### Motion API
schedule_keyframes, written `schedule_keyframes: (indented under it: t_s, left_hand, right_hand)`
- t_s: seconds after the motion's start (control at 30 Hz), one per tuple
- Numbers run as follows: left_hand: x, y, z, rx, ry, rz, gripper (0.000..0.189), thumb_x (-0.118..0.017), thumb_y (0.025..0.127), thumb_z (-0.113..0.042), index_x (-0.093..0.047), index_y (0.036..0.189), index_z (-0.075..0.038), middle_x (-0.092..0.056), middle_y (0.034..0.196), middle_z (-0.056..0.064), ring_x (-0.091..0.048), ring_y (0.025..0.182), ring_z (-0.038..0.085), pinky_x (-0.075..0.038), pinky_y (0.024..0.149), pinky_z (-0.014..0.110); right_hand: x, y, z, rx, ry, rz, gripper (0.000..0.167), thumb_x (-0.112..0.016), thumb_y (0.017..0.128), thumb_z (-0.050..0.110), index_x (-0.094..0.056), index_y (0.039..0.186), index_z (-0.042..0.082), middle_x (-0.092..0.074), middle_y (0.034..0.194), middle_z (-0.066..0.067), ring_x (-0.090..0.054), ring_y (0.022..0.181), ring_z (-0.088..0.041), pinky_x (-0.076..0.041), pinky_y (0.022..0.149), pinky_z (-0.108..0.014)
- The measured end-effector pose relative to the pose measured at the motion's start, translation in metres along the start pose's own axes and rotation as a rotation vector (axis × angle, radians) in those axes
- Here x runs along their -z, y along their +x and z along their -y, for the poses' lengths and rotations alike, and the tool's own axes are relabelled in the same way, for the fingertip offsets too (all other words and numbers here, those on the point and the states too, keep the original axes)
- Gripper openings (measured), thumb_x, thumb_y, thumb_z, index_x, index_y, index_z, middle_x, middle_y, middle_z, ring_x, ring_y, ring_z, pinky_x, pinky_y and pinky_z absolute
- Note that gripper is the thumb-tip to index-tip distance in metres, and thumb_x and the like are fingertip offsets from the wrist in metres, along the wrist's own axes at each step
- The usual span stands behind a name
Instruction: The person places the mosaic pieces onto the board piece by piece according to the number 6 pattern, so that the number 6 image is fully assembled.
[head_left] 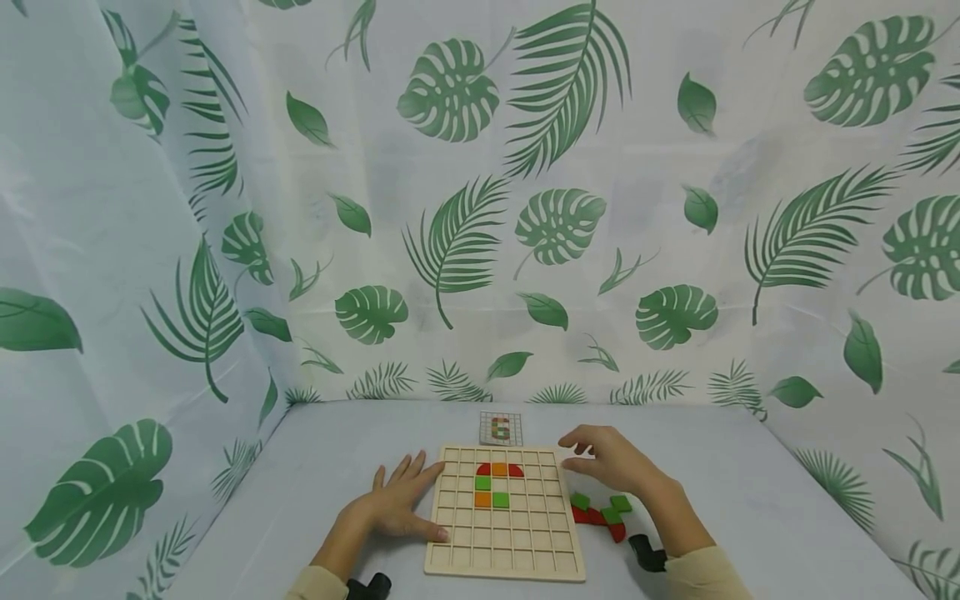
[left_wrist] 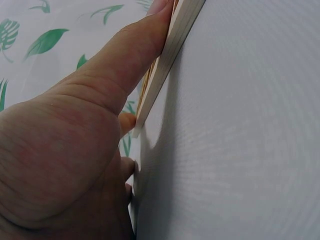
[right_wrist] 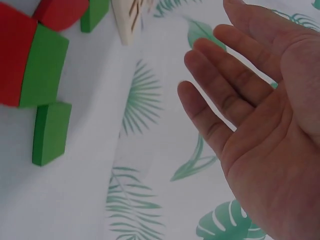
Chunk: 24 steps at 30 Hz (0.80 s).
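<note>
A wooden grid board lies on the table. Red rounded pieces, orange squares and green squares sit in its upper cells. My left hand is spread at the board's left side, thumb and index fingertip at the edge. In the left wrist view, the thumb lies along the board's rim. My right hand is raised beside the upper right corner, fingers loosely bent. The right wrist view shows that palm with nothing in it.
Loose green blocks and red blocks lie in a cluster right of the board, below my right hand. Behind the board is a small pattern card with a coloured figure on a grid. A leaf-print curtain hangs behind the table.
</note>
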<state>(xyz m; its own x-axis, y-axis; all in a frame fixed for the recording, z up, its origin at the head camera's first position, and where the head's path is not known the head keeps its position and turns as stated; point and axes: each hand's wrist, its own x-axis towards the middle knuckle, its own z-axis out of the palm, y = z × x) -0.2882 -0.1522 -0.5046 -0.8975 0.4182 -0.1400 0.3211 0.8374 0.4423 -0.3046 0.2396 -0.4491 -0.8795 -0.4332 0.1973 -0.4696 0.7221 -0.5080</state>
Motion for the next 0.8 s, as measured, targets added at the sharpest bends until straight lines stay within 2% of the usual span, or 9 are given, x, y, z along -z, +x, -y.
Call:
schedule_keyframes:
  t_s: [0.23,0.47,0.63,0.8]
  left_hand:
    - [-0.004,0.003,0.005,0.008,0.0,0.011,0.121,-0.075,0.069,-0.083,-0.031,0.165,-0.026,-0.013,0.175,0.017,-0.005,0.162,0.044,0.006,0.12,0.078]
    - [0.001,-0.001,-0.001,0.003,-0.002,0.003,0.116,-0.078,0.072,-0.077,-0.033,0.164,-0.023,-0.016,0.174,0.019,-0.01,0.161,0.046,0.0,0.119,0.08]
    - [0.002,-0.002,-0.004,0.0,0.01,0.001,0.115,-0.079,0.074,-0.075,-0.032,0.164,-0.022,-0.017,0.174,0.02,-0.011,0.161,0.046,-0.001,0.119,0.08]
    - [0.003,-0.003,-0.002,-0.004,0.006,0.006,0.115,-0.078,0.074,-0.076,-0.031,0.165,-0.022,-0.015,0.174,0.02,-0.01,0.161,0.047,0.0,0.119,0.08]
  right_hand:
    - [0.011,-0.005,-0.008,-0.031,-0.018,-0.007,0.03,-0.08,0.092,0.025,-0.076,0.119,0.012,-0.075,0.116,-0.003,-0.067,0.1,-0.02,-0.058,0.087,-0.038]
    - [0.018,-0.009,-0.015,-0.032,-0.005,-0.005,0.031,-0.08,0.092,0.026,-0.076,0.119,0.012,-0.076,0.114,-0.002,-0.066,0.094,-0.01,-0.058,0.083,-0.033]
    - [0.022,-0.012,-0.018,-0.037,0.01,0.031,0.031,-0.081,0.091,0.024,-0.076,0.119,0.012,-0.076,0.114,-0.004,-0.064,0.093,-0.011,-0.057,0.078,-0.027]
    - [0.025,-0.013,-0.02,-0.083,0.071,0.09,0.031,-0.082,0.089,0.017,-0.076,0.119,0.008,-0.076,0.11,-0.008,-0.063,0.091,-0.015,-0.055,0.072,-0.026]
